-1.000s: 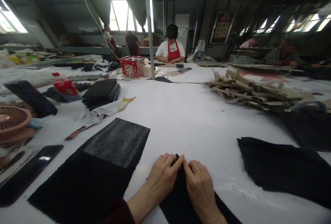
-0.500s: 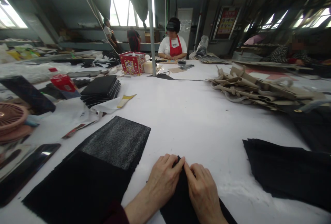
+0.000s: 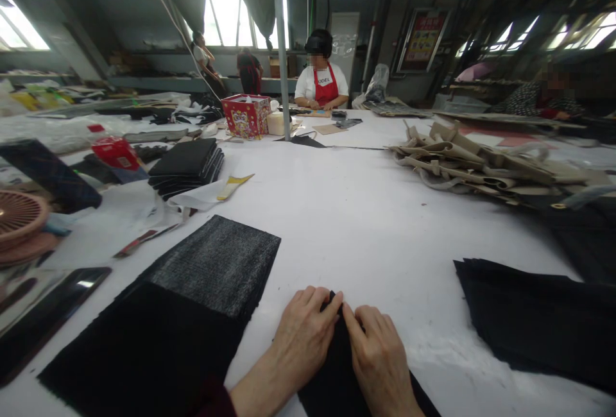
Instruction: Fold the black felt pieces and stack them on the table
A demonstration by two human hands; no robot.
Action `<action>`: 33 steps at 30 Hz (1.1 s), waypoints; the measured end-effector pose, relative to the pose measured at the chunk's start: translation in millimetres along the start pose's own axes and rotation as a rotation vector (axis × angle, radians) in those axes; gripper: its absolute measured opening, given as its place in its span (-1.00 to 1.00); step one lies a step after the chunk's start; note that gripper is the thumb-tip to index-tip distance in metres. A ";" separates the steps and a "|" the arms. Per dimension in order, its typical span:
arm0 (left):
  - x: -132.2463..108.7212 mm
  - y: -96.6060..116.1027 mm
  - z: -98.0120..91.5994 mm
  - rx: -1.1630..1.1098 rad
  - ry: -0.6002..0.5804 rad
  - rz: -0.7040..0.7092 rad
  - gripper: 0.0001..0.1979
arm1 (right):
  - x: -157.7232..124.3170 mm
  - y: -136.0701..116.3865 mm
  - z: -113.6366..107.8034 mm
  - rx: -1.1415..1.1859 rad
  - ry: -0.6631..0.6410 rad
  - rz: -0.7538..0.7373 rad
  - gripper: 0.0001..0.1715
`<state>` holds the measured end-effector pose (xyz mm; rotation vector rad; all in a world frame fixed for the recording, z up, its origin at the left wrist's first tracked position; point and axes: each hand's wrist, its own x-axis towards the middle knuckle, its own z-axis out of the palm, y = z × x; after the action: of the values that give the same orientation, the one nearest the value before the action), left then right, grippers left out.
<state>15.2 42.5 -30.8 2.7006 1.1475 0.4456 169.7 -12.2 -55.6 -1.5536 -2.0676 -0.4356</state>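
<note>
Black cloth (image 3: 334, 375) – one piece – lies on the white bench (image 3: 337, 205), beneath and between two hands. Fingers of the left hand (image 3: 308, 330) and right hand (image 3: 379, 353) grasp its edges, nearly meeting at its far tip. Flanking them, well apart, lie two dark fabric piles: left pile (image 3: 144, 340), right pile (image 3: 539, 321). Farther off sit one pink fan (image 3: 22, 221), one beige heap (image 3: 481, 160) and one red tissue box (image 3: 246, 115) – then four people (image 3: 325, 86).

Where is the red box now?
In the head view, the red box stands left of centre, beside a cream block and left of the grey pole.
</note>
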 end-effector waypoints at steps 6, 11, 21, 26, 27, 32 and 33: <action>-0.4 -1.5 -1.7 -0.007 -0.005 -0.005 -0.57 | 1.1 -0.1 -0.7 -0.007 0.011 -0.003 -0.64; -4.8 -3.2 -4.6 -0.045 0.003 0.011 -0.54 | 0.2 -0.1 -0.1 -0.011 0.008 0.006 -0.63; -7.2 -3.7 -3.8 -0.040 0.006 0.043 -0.60 | 0.3 -0.1 0.6 -0.009 0.019 -0.008 -0.60; -5.3 -2.8 -3.2 0.006 -0.007 0.038 -0.56 | 0.8 -0.7 0.2 0.002 0.015 -0.013 -0.62; -5.3 -2.6 -3.2 0.006 -0.009 0.036 -0.56 | 0.8 -0.8 0.2 0.004 0.013 -0.011 -0.62; -6.5 -2.4 -3.6 -0.008 -0.011 0.017 -0.56 | 0.6 -0.8 0.5 0.016 0.012 -0.015 -0.63; -6.7 -2.4 -3.6 -0.011 -0.011 0.015 -0.57 | 0.7 -0.7 0.5 0.016 0.012 -0.019 -0.63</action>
<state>7.9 39.5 -29.5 2.7004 1.1197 0.4366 168.8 -11.6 -55.5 -1.5194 -2.0729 -0.4333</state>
